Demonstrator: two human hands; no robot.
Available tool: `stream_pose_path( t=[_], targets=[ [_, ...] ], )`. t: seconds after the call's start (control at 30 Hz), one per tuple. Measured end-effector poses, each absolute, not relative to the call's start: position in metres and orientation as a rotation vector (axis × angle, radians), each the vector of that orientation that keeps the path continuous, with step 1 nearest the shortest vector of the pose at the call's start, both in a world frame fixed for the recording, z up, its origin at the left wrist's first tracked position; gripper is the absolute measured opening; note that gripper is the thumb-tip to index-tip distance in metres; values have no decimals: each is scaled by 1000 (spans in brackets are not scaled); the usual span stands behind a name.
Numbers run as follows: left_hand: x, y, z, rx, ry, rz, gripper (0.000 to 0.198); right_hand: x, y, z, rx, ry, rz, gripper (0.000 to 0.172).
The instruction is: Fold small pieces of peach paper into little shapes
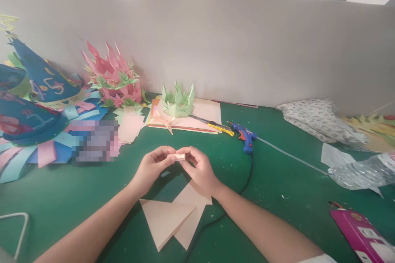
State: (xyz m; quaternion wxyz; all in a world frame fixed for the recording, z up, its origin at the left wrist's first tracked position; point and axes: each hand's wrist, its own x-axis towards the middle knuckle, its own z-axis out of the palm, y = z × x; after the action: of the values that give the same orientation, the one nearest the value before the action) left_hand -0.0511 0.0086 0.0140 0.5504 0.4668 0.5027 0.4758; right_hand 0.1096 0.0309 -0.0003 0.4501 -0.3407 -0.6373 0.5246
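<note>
Left of the glue gun, a small folded paper is pinched by the left hand and right hand, each grip closed.

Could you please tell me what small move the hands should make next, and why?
Perhaps the right hand should pinch along the small folded paper to press it flatter. The left hand also holds it at the fingertips, so it seems steadied, and its visible edge looks rather thick. The glue gun lies apart, untouched.
</note>
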Motion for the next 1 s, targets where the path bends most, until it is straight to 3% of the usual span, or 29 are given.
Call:
stream_pose_path(
  t=[0.3,0.67,1.0],
  targets=[
    [-53,8,9,1286,1359,1177,15,111,33,-6,-1003,-1636,1151,19],
    [-52,6,16,1245,1266,1076,21,111,28,-3,-955,-1620,1221,22],
    [-54,4,12,1617,1345,1204,16,107,22,4,-908,-1678,1304,22]
  ],
)
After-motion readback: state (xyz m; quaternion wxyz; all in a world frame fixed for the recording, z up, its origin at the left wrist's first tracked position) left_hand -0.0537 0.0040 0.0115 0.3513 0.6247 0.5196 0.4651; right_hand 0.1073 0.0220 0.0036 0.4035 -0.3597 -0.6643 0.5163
